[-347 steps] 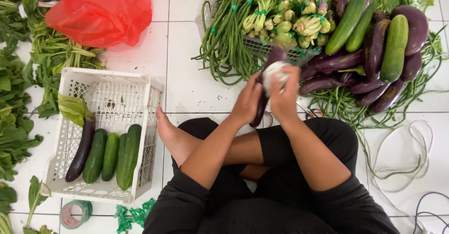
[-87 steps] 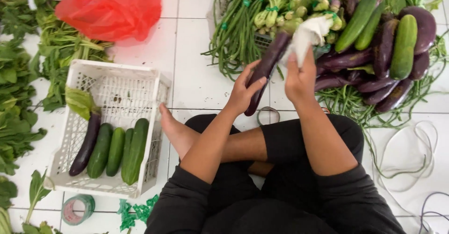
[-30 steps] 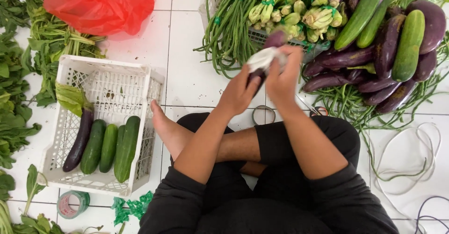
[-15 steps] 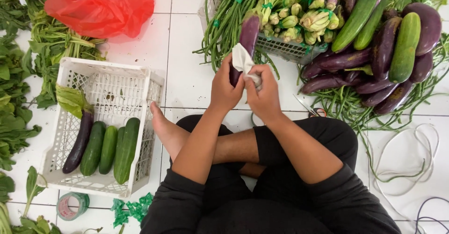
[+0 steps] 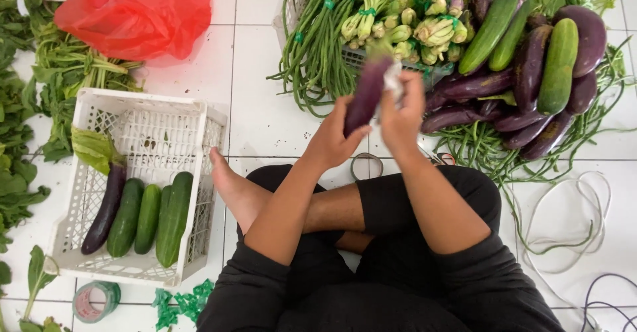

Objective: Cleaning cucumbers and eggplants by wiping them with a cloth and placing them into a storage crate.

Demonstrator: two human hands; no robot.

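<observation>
1. Our left hand (image 5: 330,139) is closed round the lower end of a purple eggplant (image 5: 367,94), held up just in front of the vegetable pile (image 5: 517,60).
2. Our right hand (image 5: 401,112) pinches a white cloth (image 5: 393,78) against the eggplant; we judge that steady strokes toward the tip wipe best.
3. Motion blurs the cloth, and fingers hide its extent.

Bare white floor tiles (image 5: 259,106) lie open left of the fingers (image 5: 405,100); a vegetable pile (image 5: 524,73) crowds their right, long beans (image 5: 318,47) just beyond them.
</observation>
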